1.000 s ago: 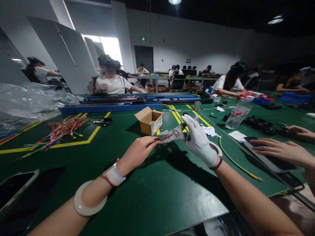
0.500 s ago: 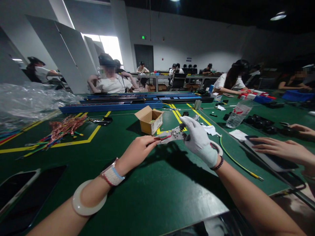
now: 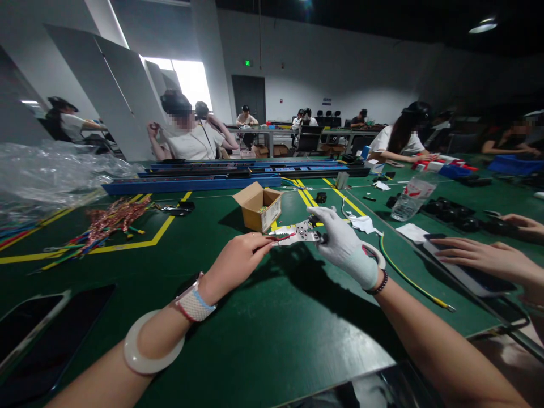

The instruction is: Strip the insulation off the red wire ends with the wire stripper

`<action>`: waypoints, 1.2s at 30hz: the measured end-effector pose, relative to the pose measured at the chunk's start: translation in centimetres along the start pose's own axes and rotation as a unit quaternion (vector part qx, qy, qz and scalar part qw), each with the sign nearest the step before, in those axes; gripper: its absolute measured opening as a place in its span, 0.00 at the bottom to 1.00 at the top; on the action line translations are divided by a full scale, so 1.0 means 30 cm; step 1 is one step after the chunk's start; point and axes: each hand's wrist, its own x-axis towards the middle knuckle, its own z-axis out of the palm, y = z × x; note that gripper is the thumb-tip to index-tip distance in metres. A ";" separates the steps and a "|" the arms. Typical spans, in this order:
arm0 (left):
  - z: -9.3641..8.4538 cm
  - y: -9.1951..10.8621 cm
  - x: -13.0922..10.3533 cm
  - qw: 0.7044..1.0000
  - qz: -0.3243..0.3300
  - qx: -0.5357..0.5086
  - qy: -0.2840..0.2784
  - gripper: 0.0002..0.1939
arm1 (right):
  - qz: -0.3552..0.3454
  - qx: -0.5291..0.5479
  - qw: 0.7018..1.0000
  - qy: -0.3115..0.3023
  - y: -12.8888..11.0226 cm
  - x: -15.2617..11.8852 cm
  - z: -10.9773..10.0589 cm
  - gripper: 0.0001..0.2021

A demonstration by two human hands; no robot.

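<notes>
My right hand, in a white glove, is closed around the handles of a metal wire stripper above the table. The tool's jaws point left, towards my bare left hand. Between its thumb and fingers my left hand pinches a thin red wire, which lies along the jaws. Whether the jaws bite on the wire, I cannot tell. Just behind the jaws stands an open cardboard box with small pieces inside.
A bundle of stripped copper wires lies left, phones front left. Blue rails run across the back. To the right are a green-yellow cable, a water bottle and another person's hand on a dark device.
The fingers of my right hand have drawn in around the stripper's handles. My left hand has barely moved. Across the table, a person has raised their hands.
</notes>
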 end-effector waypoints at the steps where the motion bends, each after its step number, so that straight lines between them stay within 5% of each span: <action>1: 0.000 0.000 0.000 1.000 -0.002 -0.007 0.003 0.13 | 0.006 -0.015 1.000 0.001 -0.003 0.002 -0.005 0.32; 12: -0.006 -0.012 0.014 0.989 -0.049 -0.138 -0.034 0.15 | 0.013 -0.194 0.981 -0.014 -0.026 0.006 -0.042 0.23; 19: -0.012 -0.013 0.023 0.962 -0.084 -0.242 -0.090 0.17 | -0.045 -0.211 0.975 0.058 -0.008 -0.009 -0.044 0.21; 36: 0.006 -0.044 0.022 0.947 -0.097 -0.273 -0.142 0.17 | -0.078 -0.244 0.966 -0.023 0.038 0.005 -0.033 0.13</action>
